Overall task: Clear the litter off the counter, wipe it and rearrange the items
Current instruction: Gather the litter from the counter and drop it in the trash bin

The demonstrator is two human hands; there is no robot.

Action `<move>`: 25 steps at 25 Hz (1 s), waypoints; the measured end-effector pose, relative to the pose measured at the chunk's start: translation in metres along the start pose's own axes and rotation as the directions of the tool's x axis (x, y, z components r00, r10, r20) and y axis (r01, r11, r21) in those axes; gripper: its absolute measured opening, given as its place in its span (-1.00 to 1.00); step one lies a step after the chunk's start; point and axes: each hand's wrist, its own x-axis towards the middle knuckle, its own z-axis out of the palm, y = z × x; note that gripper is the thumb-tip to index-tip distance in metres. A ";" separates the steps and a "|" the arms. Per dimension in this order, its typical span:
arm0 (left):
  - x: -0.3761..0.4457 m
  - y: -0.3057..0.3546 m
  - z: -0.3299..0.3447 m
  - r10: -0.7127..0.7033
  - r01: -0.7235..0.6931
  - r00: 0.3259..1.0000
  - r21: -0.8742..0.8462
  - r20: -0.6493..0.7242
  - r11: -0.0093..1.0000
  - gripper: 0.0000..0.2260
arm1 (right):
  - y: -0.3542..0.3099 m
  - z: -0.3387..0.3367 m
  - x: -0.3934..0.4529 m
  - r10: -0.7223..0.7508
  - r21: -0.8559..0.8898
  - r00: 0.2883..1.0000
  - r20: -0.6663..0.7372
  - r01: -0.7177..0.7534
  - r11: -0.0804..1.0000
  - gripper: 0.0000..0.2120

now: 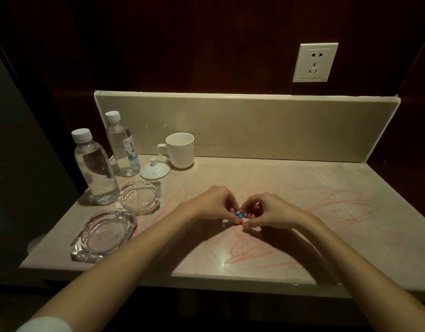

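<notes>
A cluster of small coloured litter pieces (240, 215) is pinched between the left hand (212, 204) and right hand (270, 212) at mid-counter (350, 224). Pieces could be dropped and scattered if the two-handed grip is loosened, perhaps towards the glass ashtrays (140, 197).

We have our left hand (214, 204) and right hand (270, 212) meeting over the counter (326, 212), fingers (233, 207) around small pieces (241, 215). Left of the fingers lie two ashtrays (140, 196), one nearer us (103, 236). Behind those stand two bottles (95, 168) (121, 144); right of them, a lid (154, 170) before a cup (180, 149).
</notes>
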 end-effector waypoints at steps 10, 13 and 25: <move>-0.003 -0.008 -0.010 0.013 -0.010 0.994 -0.031 0.105 0.999 -0.69 | -0.007 0.015 -0.001 -0.040 -0.102 0.985 -0.166 0.023 0.995 -0.60; -0.006 -0.011 -0.016 0.011 -0.002 0.990 -0.062 0.142 0.998 -0.68 | -0.011 0.018 -0.001 -0.035 -0.125 0.984 -0.173 0.013 0.992 -0.56; -0.011 -0.018 -0.008 0.114 -0.115 0.993 -0.052 -0.028 0.992 -0.77 | -0.014 0.018 0.004 -0.045 -0.060 0.989 -0.138 0.037 0.998 -0.69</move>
